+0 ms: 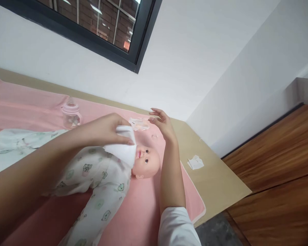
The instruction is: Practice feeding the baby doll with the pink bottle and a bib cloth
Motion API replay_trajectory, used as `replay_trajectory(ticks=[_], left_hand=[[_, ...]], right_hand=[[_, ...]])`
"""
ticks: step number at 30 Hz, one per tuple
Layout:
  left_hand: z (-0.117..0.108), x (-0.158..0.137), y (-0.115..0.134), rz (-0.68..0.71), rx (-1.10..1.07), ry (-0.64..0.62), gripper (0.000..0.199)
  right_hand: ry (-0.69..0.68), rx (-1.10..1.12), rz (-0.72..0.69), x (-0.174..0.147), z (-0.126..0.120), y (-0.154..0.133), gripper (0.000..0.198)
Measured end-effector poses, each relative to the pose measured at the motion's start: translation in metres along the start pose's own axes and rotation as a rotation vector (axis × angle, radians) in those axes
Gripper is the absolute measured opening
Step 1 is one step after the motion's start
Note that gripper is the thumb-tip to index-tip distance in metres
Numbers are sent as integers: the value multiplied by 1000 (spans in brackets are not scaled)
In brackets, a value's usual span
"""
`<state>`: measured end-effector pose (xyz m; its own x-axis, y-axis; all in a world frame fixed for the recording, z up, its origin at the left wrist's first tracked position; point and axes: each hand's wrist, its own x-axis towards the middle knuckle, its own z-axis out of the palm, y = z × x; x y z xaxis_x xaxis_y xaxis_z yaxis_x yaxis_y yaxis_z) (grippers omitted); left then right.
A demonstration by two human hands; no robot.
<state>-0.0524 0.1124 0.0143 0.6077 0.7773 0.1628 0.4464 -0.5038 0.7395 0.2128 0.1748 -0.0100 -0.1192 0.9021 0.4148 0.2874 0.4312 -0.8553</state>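
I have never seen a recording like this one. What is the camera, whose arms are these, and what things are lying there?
There is no machine here. One camera sits on a person's head and looks down, so the two arms are that person's own. The left hand pinches a white cloth at the chin of a baby doll. The doll wears printed pyjamas and lies on a pink mat. The right hand is open and holds nothing; it hovers above a clear wrapper. A baby bottle stands on the mat behind the doll. A crumpled white tissue lies on the beige surface beside the mat.
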Motion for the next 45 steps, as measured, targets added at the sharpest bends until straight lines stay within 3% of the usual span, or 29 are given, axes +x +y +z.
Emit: replay_trajectory(ticks=[7, 12, 25, 45], left_hand=[[27, 22, -26, 12, 102, -159, 31], [39, 24, -23, 25, 146, -143, 27], [53, 24, -17, 13, 217, -167, 20], [50, 29, -30, 40, 371, -95, 19]], right_hand=[[20, 191, 259, -2, -1, 102, 40], [23, 317, 374, -20, 5, 142, 37], [34, 342, 380, -20, 3, 153, 32], [25, 288, 406, -17, -1, 161, 26]])
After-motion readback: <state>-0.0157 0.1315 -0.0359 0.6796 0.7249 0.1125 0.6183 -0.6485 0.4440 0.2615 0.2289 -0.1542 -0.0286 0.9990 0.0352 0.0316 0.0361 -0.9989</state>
